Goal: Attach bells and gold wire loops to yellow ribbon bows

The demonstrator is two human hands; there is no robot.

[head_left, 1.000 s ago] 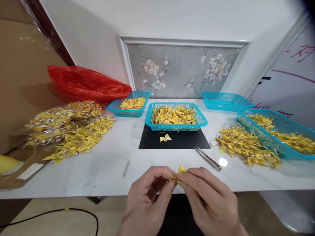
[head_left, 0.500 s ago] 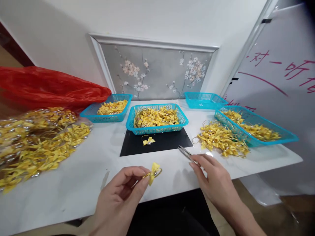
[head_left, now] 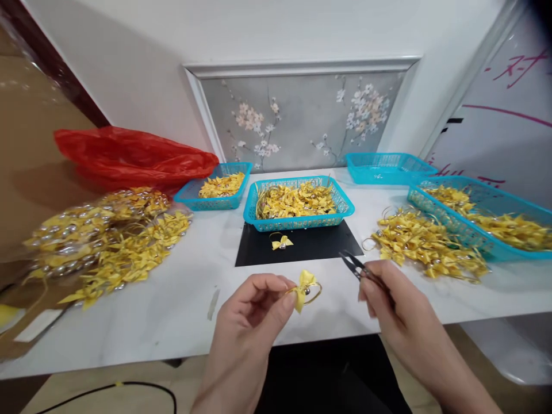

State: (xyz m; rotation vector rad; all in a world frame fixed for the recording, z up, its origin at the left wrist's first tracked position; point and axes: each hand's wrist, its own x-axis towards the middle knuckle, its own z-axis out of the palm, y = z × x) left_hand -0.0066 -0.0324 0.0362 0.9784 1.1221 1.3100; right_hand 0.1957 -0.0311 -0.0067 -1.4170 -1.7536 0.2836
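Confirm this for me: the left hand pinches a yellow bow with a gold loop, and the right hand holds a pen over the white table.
Not quite. The head view shows the right hand holding small snips, not a pen. The rest stands: the left hand pinches a yellow bow with a gold loop, over the white table.

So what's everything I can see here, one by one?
table: 1, white, across the view
mat: 1, black, mid-table
baskets: 4, blue, along the back and right; three hold yellow bows
loose bows: 2 heaps, yellow, left and right of the table
single bow: 1, yellow, on the mat
bag: 1, red, back left
panel: 1, grey with blossoms, on the wall
cable: 1, black, on the floor
left hand: pinches a held bow
right hand: grips snips
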